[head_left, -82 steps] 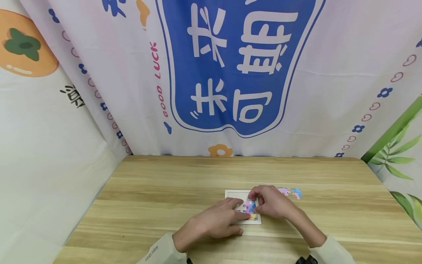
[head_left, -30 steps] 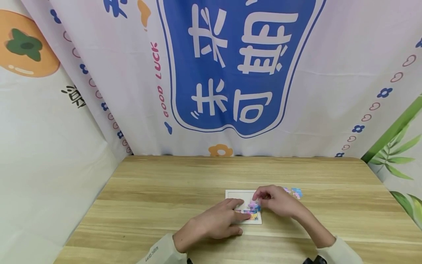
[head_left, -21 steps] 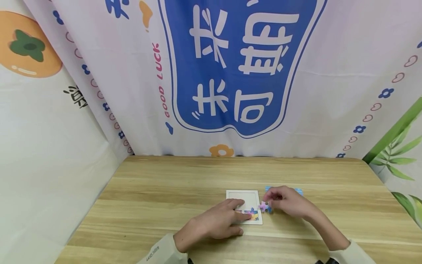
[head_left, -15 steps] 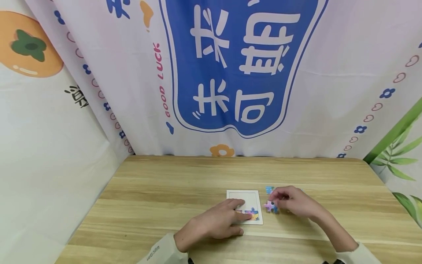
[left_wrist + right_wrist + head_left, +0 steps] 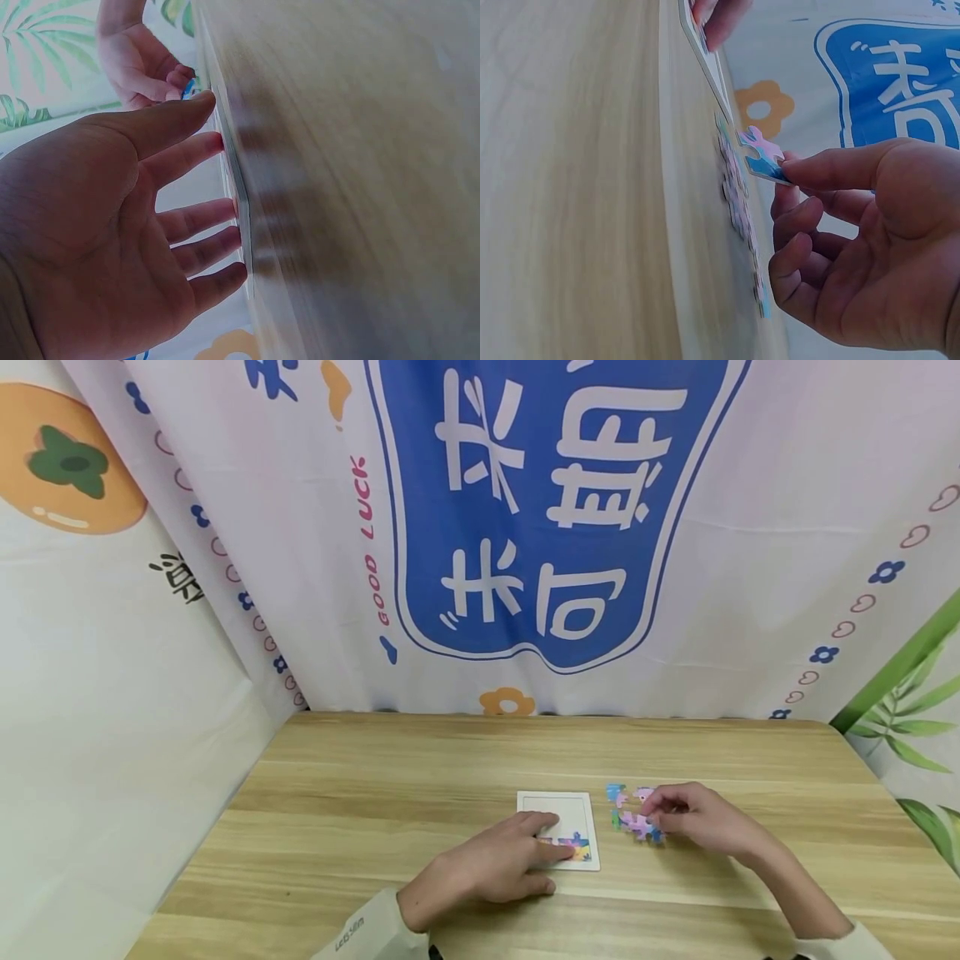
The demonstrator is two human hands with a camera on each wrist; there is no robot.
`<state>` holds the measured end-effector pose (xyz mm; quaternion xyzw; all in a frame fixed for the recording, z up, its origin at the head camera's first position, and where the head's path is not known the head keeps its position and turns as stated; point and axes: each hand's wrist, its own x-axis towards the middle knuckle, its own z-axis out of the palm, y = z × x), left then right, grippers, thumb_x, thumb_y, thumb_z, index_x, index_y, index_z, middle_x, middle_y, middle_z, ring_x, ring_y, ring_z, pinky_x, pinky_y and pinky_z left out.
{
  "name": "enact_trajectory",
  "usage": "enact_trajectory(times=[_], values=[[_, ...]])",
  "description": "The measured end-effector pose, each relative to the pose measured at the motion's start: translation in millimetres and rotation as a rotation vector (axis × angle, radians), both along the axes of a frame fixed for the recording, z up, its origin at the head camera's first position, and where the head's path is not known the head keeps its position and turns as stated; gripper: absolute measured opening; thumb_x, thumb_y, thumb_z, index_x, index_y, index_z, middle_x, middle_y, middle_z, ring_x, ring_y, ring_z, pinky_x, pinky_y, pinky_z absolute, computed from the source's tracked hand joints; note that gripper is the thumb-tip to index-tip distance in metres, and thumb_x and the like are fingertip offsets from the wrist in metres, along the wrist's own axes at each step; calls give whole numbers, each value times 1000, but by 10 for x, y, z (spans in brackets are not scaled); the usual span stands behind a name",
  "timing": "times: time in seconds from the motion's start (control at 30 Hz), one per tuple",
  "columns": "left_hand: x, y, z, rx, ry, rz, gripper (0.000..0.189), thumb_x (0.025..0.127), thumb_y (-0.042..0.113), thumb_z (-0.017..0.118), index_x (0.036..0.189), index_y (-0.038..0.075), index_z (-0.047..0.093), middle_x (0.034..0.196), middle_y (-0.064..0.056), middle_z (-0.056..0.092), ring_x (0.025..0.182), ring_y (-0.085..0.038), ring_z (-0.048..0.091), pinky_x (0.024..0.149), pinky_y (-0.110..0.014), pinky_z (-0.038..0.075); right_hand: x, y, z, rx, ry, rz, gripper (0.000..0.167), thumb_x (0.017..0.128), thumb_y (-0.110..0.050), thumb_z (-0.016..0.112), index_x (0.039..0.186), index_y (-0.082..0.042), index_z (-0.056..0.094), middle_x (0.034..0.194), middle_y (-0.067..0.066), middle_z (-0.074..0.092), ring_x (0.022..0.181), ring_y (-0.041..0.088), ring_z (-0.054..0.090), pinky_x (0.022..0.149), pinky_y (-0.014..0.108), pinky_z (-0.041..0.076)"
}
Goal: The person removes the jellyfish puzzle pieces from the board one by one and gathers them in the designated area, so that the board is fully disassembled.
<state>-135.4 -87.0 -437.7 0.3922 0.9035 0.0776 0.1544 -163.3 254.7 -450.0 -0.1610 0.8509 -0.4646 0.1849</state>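
Observation:
A white puzzle tray (image 5: 557, 804) lies on the table, with joined jigsaw pieces (image 5: 579, 845) along its near edge. My left hand (image 5: 498, 862) spreads over it; its fingertips (image 5: 231, 210) rest on the tray, covering some of the pieces. Thumb and index finger of my right hand (image 5: 701, 820) pinch a pink and blue jigsaw piece (image 5: 763, 156). It is held tilted above the table, to the right of the tray. Close by lie several loose jigsaw pieces (image 5: 616, 792), partly hidden behind the right hand in the head view.
The wooden table (image 5: 397, 777) reaches back to a white printed cloth (image 5: 750, 610). Another pale cloth (image 5: 112, 735) hangs along the left side. Green leaves are printed on the cloth (image 5: 918, 727) at the right.
My right hand has lifted the pinched jigsaw piece off the tray and carried it right, over to the loose pieces. The left hand has stayed on the tray.

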Motion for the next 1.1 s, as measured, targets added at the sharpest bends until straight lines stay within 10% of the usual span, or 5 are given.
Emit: enact_trajectory(times=[1.1], values=[[-7, 2, -1, 11, -23, 17, 53, 105, 45, 68, 156, 38, 56, 173, -4, 39, 161, -23, 37, 131, -43, 36, 31, 487, -7, 90, 18, -45, 16, 104, -8, 63, 114, 0, 73, 101, 10, 69, 84, 7, 54, 72, 23, 49]])
